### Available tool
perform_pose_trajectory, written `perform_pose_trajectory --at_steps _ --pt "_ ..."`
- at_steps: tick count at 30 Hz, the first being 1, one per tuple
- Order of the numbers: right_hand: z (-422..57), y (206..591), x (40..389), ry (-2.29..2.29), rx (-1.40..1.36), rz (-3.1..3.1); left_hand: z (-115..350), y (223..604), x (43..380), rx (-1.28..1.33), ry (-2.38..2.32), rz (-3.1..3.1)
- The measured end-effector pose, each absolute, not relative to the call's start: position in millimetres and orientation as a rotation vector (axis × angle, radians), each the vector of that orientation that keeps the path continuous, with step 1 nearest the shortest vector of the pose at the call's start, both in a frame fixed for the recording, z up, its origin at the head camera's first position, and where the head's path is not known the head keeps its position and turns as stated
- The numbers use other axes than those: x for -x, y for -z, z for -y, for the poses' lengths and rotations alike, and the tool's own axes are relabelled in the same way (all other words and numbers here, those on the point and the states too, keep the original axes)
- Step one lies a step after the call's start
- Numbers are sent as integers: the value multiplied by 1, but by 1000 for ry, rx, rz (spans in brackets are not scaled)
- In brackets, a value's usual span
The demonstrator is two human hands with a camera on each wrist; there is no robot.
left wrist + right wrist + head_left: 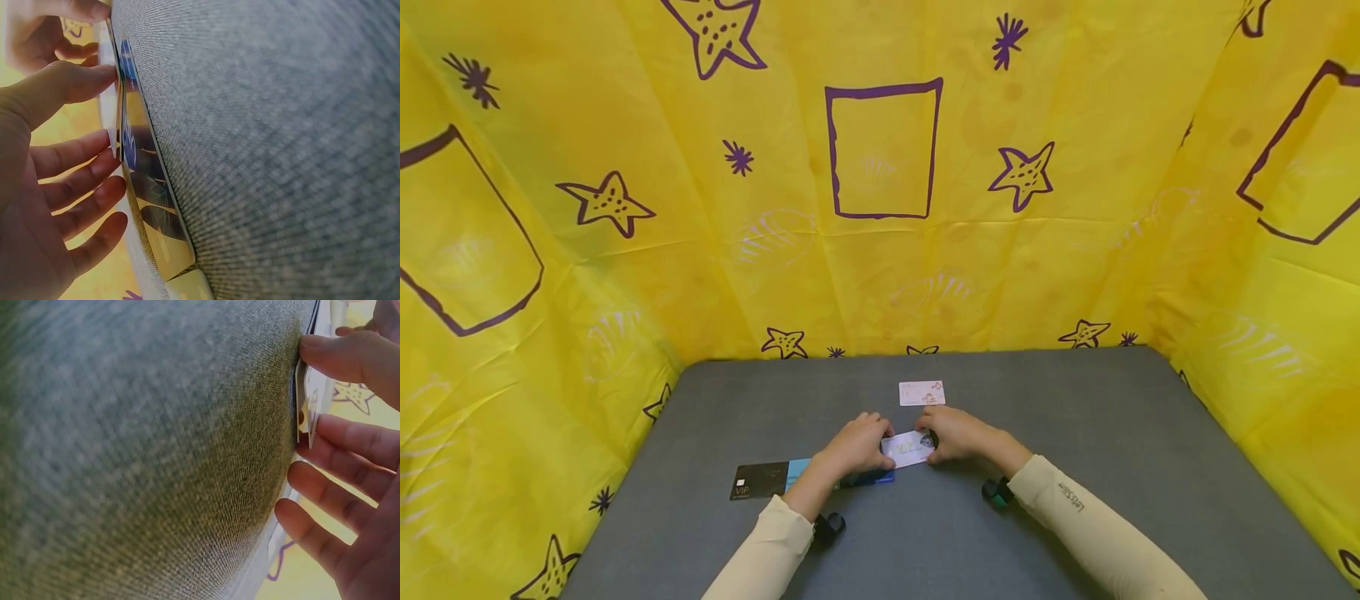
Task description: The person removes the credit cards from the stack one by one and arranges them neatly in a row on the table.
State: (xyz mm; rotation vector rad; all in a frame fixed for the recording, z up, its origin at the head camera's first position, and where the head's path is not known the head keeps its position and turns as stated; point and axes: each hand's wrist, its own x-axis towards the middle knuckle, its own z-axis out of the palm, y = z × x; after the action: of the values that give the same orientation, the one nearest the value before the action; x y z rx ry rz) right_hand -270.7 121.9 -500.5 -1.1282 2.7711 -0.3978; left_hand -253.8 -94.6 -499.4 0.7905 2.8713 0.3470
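A white card (907,450) with a dark picture at its right end is held by both hands. My left hand (856,443) pinches its left end between thumb and fingers. At the other end my right hand (961,433) grips it the same way. Two thin edges show by the right fingertips in the right wrist view; I cannot tell whether both are held. Left of the hands lie a black card (760,482) marked VIP and a light blue card (797,471). A glossy dark card with blue (147,156) lies close below the left fingers, partly hidden in the head view.
A white card with pink and red print (921,393) lies farther back on the grey tabletop (1075,433). Yellow cloth (880,275) with purple drawings surrounds the table's back and sides. Dark bands sit at the left wrist (829,528) and right wrist (997,493).
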Motion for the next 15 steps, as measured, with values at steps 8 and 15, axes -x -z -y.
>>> perform_pose_trajectory --at_steps 8,15 --pt "-121 499 268 362 1109 -2785 93 498 253 -825 -308 -2855" --pt "-127 497 265 382 1132 -2786 89 496 251 -865 -272 -2856"
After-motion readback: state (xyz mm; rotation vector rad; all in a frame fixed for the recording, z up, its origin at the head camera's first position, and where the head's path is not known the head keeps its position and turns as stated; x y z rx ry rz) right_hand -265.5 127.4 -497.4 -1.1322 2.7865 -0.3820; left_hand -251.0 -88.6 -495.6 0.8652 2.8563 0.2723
